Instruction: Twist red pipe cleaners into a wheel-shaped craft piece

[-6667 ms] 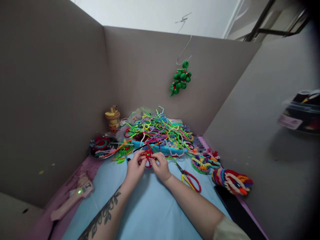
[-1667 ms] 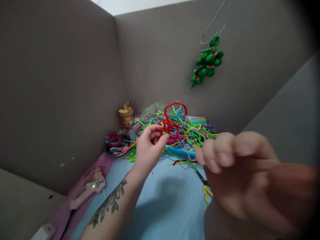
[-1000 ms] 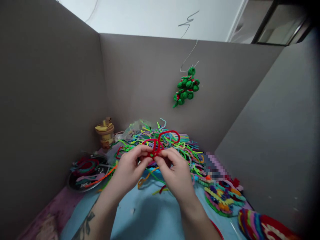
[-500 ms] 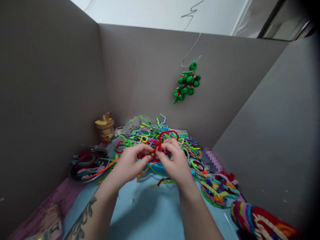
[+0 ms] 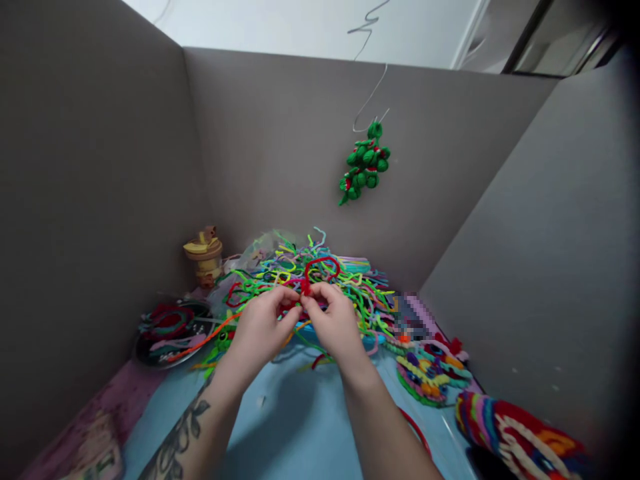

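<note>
At the centre of the head view, which is the only one I have from here, two bare hands meet above a table covered with a smooth, light-blue cloth [image 5: 280, 433]. Between them is a bright red, fuzzy piece of bent pipe cleaner [image 5: 307, 280], its top curling upward into an open loop that leans to my right. The left hand [image 5: 270, 327] has thumb and forefinger clamped on the lower part, which the fingers mostly hide from me. The right hand [image 5: 335, 327] pinches the piece just beside, fingertips nearly touching the left ones.

Behind the hands I see a tangled heap of multicoloured fuzzy pipe cleaners [image 5: 367, 293], with parts of a bright blue plastic tray [image 5: 383, 339] showing below. To the left are a round, shiny metal bowl [image 5: 145, 350] holding coloured pieces and, farther back, a tan and yellow lidded cup [image 5: 206, 261]. To the right lie a flat, rainbow-coloured fuzzy piece [image 5: 427, 380] and a larger striped fuzzy piece [image 5: 515, 433]. Above, a green and red bumpy ornament [image 5: 367, 163] hangs from a thin wire hook [image 5: 373, 97] against a grey wall [image 5: 280, 147].
</note>
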A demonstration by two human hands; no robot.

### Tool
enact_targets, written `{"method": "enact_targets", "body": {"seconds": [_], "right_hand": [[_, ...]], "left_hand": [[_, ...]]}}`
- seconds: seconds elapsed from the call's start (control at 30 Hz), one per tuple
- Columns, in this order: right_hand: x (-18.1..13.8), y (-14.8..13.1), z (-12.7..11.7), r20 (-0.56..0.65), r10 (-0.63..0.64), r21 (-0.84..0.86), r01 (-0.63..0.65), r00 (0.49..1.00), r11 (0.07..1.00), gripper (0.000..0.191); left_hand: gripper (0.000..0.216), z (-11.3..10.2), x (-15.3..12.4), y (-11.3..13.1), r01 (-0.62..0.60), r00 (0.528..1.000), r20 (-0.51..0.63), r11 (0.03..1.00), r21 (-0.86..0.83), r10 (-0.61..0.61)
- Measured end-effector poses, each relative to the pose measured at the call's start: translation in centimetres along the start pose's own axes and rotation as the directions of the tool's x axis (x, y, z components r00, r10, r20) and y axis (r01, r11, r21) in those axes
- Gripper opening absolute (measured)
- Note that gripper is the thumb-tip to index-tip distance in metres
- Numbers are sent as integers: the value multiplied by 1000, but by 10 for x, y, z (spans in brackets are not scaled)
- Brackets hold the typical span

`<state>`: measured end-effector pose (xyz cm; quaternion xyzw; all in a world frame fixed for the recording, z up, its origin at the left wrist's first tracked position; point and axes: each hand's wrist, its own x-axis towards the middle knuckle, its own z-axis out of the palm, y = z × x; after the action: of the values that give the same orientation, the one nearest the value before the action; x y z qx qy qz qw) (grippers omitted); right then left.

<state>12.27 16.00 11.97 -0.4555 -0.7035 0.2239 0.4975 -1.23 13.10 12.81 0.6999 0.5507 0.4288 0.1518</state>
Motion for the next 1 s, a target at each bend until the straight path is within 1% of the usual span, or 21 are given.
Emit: {"method": "enact_targets", "body": {"seconds": [0.1,0.17,0.3,0.37,0.43,0.53,0.57,0.63,0.7,0.77,0.83,0.9,1.0], "right_hand": [[0,-1,3,16,-11,23,11,1000,1000,8],[0,-2,0,0,-36,29,36,999,999,8],[4,2,-18,-144,-109,-32,106,984,994,14],[8,10,-26,-189,-134,-92,119,973,989,16],[12,20,-30,-186,-100,-126,77,977,989,18],[18,34,-28,-118,40,-78,-49,992,996,35],[19,37,-26,-83,78,-47,-82,993,995,35],[20,40,-24,-20,116,1,-116,993,993,25],[19,38,-24,-3,108,16,-108,994,994,19],[17,32,-26,-35,97,53,-95,995,994,18],[14,25,-28,-76,103,147,-91,992,985,19],[11,19,-29,-86,109,220,-88,990,972,20],[9,14,-28,-64,76,206,-61,995,977,19]], "left_hand": [[14,0,0,-5,27,1000,-7,1000,-2,-27],[14,-1,0,-9,49,999,-14,999,-14,-49],[14,-7,1,-14,59,998,-35,998,-27,-60],[15,-11,2,-14,51,999,-6,997,-54,-51],[16,-15,1,-14,33,998,52,996,-82,-29],[15,-20,0,-13,-1,992,128,994,-110,15],[14,-21,0,-12,-10,989,143,994,-113,26],[13,-23,-1,-12,-20,985,169,994,-106,37],[12,-24,-1,-12,-20,982,188,996,-89,36],[13,-25,-1,-13,-17,981,192,998,-61,28],[12,-26,0,-14,-19,982,187,1000,-21,23],[12,-25,1,-15,-36,980,195,999,27,30],[12,-24,1,-15,-70,970,236,996,62,54]]}}
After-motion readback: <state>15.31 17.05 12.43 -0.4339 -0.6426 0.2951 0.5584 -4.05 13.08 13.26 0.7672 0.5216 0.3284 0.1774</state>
